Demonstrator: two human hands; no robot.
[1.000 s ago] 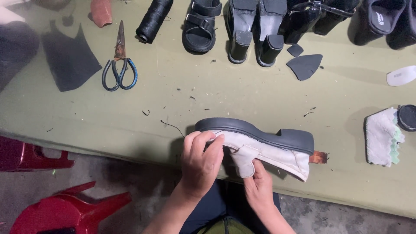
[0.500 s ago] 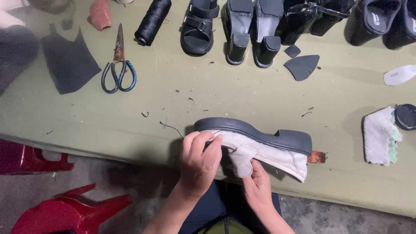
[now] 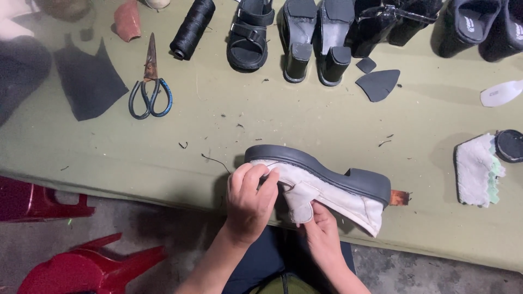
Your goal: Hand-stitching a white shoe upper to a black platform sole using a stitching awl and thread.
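Left hand [image 3: 249, 202] pinching shoe [image 3: 327, 188] upper, right hand [image 3: 322, 235] cupping beneath

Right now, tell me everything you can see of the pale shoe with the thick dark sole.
The shoe lies on its side at the near edge of the green table, sole facing away from the person. Its upper is off-white, looking like leather or suede; the chunky dark grey sole has a raised heel block. A small brown piece sticks out at the heel end. The left hand grips the toe end, fingers on the upper by the sole seam. The right hand holds the upper's lower edge from below.
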